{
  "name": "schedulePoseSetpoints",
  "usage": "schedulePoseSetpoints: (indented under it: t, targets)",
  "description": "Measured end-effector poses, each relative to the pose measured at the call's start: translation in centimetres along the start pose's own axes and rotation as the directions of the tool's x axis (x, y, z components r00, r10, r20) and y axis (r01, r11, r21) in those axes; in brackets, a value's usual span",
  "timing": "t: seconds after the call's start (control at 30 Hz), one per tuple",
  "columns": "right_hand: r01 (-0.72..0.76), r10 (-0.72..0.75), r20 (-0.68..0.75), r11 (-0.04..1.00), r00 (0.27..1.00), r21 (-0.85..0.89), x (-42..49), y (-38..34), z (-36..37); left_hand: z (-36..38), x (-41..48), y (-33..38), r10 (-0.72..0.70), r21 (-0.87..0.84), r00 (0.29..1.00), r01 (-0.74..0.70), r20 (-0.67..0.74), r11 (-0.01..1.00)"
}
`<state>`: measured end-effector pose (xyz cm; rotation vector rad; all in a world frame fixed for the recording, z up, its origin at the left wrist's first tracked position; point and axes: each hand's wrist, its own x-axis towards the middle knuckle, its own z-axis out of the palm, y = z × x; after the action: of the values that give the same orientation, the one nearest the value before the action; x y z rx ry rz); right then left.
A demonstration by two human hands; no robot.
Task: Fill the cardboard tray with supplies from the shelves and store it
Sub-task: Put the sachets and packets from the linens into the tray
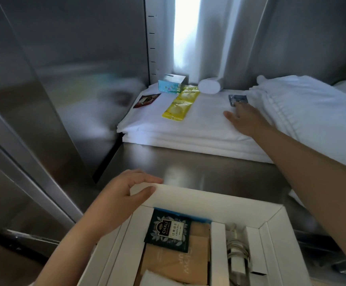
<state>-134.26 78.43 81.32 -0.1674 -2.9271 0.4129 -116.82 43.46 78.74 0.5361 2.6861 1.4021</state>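
Left hand (126,193): clamped on the far left corner of the cardboard tray (209,200), thumb laid on the rim, fingers curled over the outside. The tray sits low, right below this hand.

In the tray, to the right of my left hand:
- a dark green tea sachet (169,232), lying on brown paper packets (180,263)
- further right, a slim white box (218,254), then a coiled white cable (237,252)

Right hand (244,118): stretched forward over the steel shelf (188,168), palm down, fingers straight, thumb spread to the left. It holds nothing. The fingertips reach the near edge of a small blue packet (237,99). I cannot tell how firm the contact is. The hand and the packet both lie on folded white linen (188,124).

Left of my right hand, on the same linen:
- yellow sachets (180,104)
- a teal carton (171,84) beyond them
- a dark red sachet (145,100) furthest left

Beyond my fingertips and slightly left: a white roll (209,86) on its side.

Against the right side of this hand: a thick white towel (302,108), bunched up.
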Motion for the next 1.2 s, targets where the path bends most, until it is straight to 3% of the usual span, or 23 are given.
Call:
schedulePoseSetpoints:
  t: [0.53, 1.2]
  targets:
    - [0.057, -0.055, 0.067, 0.998, 0.996, -0.029, -1.1, 1.1, -2.3, 5.2, -0.8, 4.7, -0.024, 0.029, 0.997, 0.026, -0.073, 0.999]
    - [0.099, -0.093, -0.114, 0.994, 0.989, 0.055, -3.3, 1.4, -2.0, 6.5, -0.8, 6.3, -0.099, -0.064, 0.991, 0.093, -0.093, 0.994]
